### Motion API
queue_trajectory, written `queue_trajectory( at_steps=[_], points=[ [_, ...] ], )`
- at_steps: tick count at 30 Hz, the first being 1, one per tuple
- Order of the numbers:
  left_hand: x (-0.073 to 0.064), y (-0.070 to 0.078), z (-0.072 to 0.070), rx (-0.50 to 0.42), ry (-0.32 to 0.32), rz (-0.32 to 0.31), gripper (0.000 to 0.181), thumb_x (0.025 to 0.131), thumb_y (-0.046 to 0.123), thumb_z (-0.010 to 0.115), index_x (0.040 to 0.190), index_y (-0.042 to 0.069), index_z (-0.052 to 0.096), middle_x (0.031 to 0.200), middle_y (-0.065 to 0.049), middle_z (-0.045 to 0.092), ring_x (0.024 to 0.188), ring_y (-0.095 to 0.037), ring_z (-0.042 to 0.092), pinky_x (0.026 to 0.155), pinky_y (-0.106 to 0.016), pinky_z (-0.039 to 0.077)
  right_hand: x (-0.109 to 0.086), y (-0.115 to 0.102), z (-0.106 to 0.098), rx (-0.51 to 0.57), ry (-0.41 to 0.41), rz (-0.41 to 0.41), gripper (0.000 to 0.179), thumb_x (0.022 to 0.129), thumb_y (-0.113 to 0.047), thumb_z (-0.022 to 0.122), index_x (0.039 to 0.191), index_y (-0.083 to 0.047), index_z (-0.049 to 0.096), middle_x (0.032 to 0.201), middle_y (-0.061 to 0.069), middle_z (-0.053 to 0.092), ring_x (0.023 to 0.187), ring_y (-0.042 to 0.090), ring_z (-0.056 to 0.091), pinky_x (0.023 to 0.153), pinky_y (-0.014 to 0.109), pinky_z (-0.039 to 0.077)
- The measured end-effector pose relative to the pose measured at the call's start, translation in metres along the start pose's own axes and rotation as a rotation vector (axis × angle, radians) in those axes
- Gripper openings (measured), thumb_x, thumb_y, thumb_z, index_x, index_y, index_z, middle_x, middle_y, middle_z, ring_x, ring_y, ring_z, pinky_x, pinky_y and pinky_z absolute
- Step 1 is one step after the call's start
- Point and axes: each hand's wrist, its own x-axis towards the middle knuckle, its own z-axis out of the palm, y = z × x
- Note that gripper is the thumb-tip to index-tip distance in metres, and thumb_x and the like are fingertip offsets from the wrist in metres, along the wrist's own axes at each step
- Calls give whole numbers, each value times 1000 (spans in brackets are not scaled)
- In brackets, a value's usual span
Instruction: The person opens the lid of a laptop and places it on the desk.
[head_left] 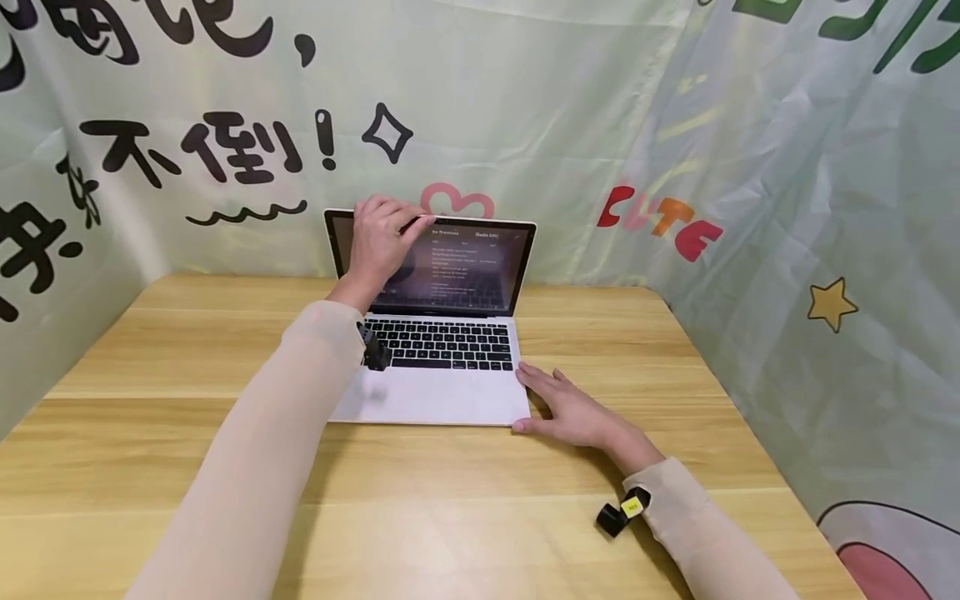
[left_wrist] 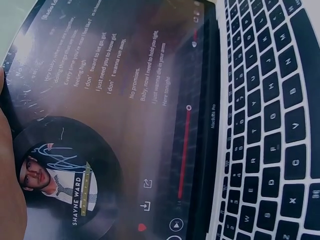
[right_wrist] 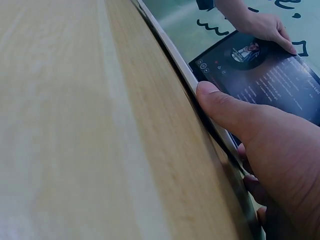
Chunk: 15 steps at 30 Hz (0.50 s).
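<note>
An unfolded laptop [head_left: 442, 396] stands on the wooden table, its lit screen [head_left: 465, 271] tilted back. My left hand [head_left: 378, 237] grips the top edge of the screen left of its middle, the thumb toward the right. In the left wrist view only a strip of that hand [left_wrist: 10, 185] shows beside the screen [left_wrist: 135, 100], which displays song lyrics and a round cover picture; its fingertips are hidden there. My right hand [head_left: 573, 412] rests against the right side of the laptop's base. Its thumb [right_wrist: 220, 97] touches the base near the front corner, while the other fingers lie along the side.
The wooden table [head_left: 420, 517] extends around the laptop. Behind and to the right hangs a pale green cloth [head_left: 525, 100] with printed characters, a heart and a star. A small black camera [head_left: 375, 350] sits on the left wrist, another camera [head_left: 613, 518] on the right.
</note>
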Motion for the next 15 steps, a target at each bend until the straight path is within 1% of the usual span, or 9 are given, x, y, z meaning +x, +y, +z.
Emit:
queue_trajectory(
  at_steps=[2, 4, 9, 11, 15],
  points=[
    [3, -2, 1, -1, -9, -21, 29, 86, 38, 73, 93, 11, 80, 92, -4, 75, 92, -27, 60, 81, -47, 41, 1, 0, 0, -5, 2, -6, 95, 88, -68, 55, 154, -5, 28, 160, 10, 23, 146, 23, 23, 117, 51, 11],
    [7, -3, 2, -6, -34, -45, 30, 86, 39, 74, 94, 11, 80, 93, -4, 75, 93, -27, 60, 83, -46, 41, 0, -1, -2, -5, 10, -8, 95, 88, -66, 57, 153, -4, 29, 159, 11, 24, 145, 24, 24, 117, 52, 11],
    [18, -5, 6, -5, -156, -109, 34, 90, 42, 69, 99, 11, 79, 100, -5, 74, 97, -28, 59, 87, -45, 40, -2, -1, -3, 3, 19, 10, 94, 87, -64, 60, 153, -4, 30, 159, 11, 25, 144, 25, 26, 117, 53, 11],
    [21, -6, 6, 6, -204, -135, 35, 91, 43, 67, 100, 11, 79, 103, -5, 74, 99, -28, 58, 88, -45, 40, -1, 0, -2, 2, 9, 14, 95, 87, -66, 58, 153, -5, 29, 160, 9, 24, 144, 24, 25, 117, 52, 11],
    [25, -11, 5, 22, -281, -186, 35, 92, 43, 66, 103, 12, 79, 107, -5, 73, 102, -29, 57, 91, -46, 38, 1, 0, 2, 1, -2, 13, 97, 86, -69, 56, 154, -5, 29, 160, 8, 23, 145, 24, 25, 118, 51, 10]
  ],
)
